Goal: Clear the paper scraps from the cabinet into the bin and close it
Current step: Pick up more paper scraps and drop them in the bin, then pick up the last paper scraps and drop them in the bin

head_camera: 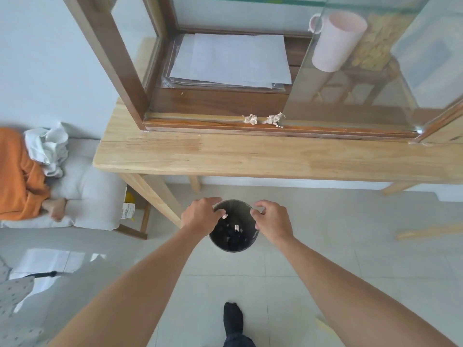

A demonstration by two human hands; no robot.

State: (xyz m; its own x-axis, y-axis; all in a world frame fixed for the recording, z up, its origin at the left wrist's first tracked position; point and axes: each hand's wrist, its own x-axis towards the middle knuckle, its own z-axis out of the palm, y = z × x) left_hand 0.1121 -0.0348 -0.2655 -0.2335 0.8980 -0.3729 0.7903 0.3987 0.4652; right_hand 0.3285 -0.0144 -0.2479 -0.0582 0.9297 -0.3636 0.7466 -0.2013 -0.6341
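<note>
Both hands hover over a round dark bin (244, 246) on the floor. My left hand (201, 215) is above its left rim with a small paper scrap (224, 216) at the fingertips. My right hand (271, 220) is above the right rim, fingers curled and apart, nothing visible in it. Another scrap (236, 227) is in mid-air or lying inside the bin, among more bits. Two crumpled paper scraps (251, 119) (275, 119) lie on the front sill of the wooden glass cabinet (120, 71), whose sliding glass door (350, 71) stands pushed to the right.
The cabinet stands on a light wooden table (250, 156), with white sheets (230, 61) and a pink cup (335, 40) inside. A bed with an orange blanket (17, 176) and a person lying on it is at left. My black-socked foot (233, 319) is on the tiled floor.
</note>
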